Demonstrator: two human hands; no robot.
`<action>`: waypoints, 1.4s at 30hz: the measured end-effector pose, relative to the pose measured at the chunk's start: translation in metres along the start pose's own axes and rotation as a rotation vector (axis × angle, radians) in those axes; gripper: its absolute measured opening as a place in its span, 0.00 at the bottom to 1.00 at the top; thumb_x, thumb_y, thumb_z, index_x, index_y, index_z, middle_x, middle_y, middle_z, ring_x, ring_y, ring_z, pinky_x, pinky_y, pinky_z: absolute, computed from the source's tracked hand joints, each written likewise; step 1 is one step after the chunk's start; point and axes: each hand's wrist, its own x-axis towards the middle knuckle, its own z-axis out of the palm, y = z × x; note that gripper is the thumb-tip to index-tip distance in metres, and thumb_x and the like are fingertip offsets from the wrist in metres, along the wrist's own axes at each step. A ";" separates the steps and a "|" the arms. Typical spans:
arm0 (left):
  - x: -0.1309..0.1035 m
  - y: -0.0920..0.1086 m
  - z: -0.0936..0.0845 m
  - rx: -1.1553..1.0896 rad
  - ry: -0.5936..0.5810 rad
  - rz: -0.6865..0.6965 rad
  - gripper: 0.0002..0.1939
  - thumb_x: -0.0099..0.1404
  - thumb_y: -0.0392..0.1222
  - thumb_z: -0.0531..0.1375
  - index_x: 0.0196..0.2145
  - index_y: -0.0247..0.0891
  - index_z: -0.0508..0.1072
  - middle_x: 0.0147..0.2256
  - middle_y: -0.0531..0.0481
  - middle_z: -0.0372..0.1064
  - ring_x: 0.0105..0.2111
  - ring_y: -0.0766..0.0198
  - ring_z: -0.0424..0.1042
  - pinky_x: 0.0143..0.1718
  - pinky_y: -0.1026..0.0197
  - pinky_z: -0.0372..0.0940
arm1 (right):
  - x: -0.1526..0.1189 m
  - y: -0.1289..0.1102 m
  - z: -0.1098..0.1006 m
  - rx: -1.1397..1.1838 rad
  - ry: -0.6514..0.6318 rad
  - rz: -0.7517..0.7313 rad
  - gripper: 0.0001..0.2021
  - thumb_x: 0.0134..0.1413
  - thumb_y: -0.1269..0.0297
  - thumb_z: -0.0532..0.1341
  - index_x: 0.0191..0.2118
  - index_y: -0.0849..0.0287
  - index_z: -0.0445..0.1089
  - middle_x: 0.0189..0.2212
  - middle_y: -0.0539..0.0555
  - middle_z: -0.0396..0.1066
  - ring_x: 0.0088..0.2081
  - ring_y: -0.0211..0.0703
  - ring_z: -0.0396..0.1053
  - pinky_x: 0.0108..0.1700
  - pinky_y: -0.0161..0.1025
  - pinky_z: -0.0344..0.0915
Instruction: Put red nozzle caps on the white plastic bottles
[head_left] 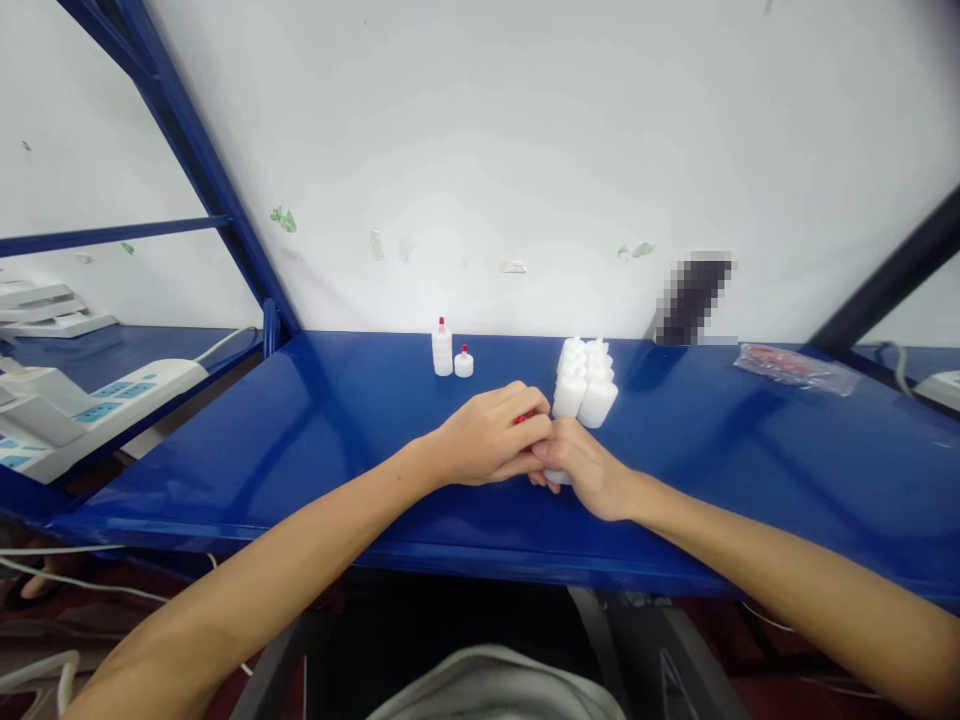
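Note:
Over the middle of the blue table (337, 430), my two hands meet. Small red pieces (524, 416) show between the curled fingers of my left hand (499, 435). My right hand (589, 465) is wrapped round a white bottle (557, 476), mostly hidden by the fingers. Just behind my right hand stands a group of several white bottles (598, 395) with white tips. Farther left, a white bottle with a red tip (442, 350) is upright beside a shorter white one with a red tip (464, 362).
A clear plastic bag with red contents (795, 367) lies at the back right. A pixelated dark object (694, 300) leans on the wall. Power strips (112, 405) are at the left, and blue frame posts (202, 160) flank the table.

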 end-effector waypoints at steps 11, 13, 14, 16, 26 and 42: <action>0.000 0.003 0.002 -0.006 0.050 0.009 0.16 0.74 0.52 0.50 0.39 0.36 0.66 0.41 0.41 0.66 0.39 0.59 0.65 0.38 0.58 0.67 | 0.002 -0.002 0.004 0.155 0.019 0.068 0.14 0.48 0.68 0.49 0.15 0.57 0.58 0.14 0.51 0.61 0.21 0.39 0.61 0.26 0.37 0.57; 0.000 0.004 0.003 0.007 0.061 0.007 0.16 0.74 0.51 0.50 0.39 0.36 0.66 0.41 0.41 0.66 0.39 0.59 0.65 0.37 0.59 0.67 | 0.001 0.000 0.005 0.184 0.048 0.043 0.13 0.47 0.68 0.49 0.15 0.57 0.57 0.13 0.50 0.59 0.20 0.38 0.59 0.24 0.37 0.55; 0.000 0.004 0.004 0.016 0.070 0.004 0.16 0.74 0.51 0.50 0.39 0.36 0.66 0.41 0.41 0.66 0.39 0.60 0.65 0.37 0.59 0.68 | 0.000 0.001 0.006 0.197 0.062 0.030 0.13 0.47 0.68 0.49 0.15 0.57 0.57 0.13 0.49 0.58 0.19 0.37 0.58 0.23 0.37 0.55; 0.001 0.005 0.005 0.032 0.093 0.007 0.15 0.74 0.51 0.50 0.38 0.37 0.66 0.41 0.41 0.66 0.38 0.61 0.66 0.37 0.60 0.68 | -0.001 0.003 0.007 0.226 0.089 0.015 0.13 0.48 0.68 0.49 0.15 0.56 0.56 0.13 0.48 0.57 0.19 0.37 0.57 0.22 0.36 0.54; 0.004 0.008 0.008 -0.001 0.182 0.013 0.13 0.73 0.49 0.52 0.42 0.36 0.68 0.47 0.38 0.66 0.46 0.57 0.68 0.44 0.55 0.70 | -0.002 0.004 0.009 0.311 0.174 -0.070 0.07 0.52 0.66 0.51 0.25 0.57 0.60 0.17 0.46 0.59 0.18 0.35 0.59 0.20 0.35 0.55; 0.007 -0.106 -0.052 0.308 -0.049 -0.398 0.15 0.73 0.46 0.51 0.37 0.35 0.72 0.48 0.38 0.65 0.47 0.52 0.63 0.50 0.47 0.61 | 0.004 -0.005 0.012 0.075 0.109 0.017 0.11 0.66 0.60 0.53 0.34 0.60 0.67 0.20 0.45 0.59 0.20 0.34 0.59 0.25 0.33 0.55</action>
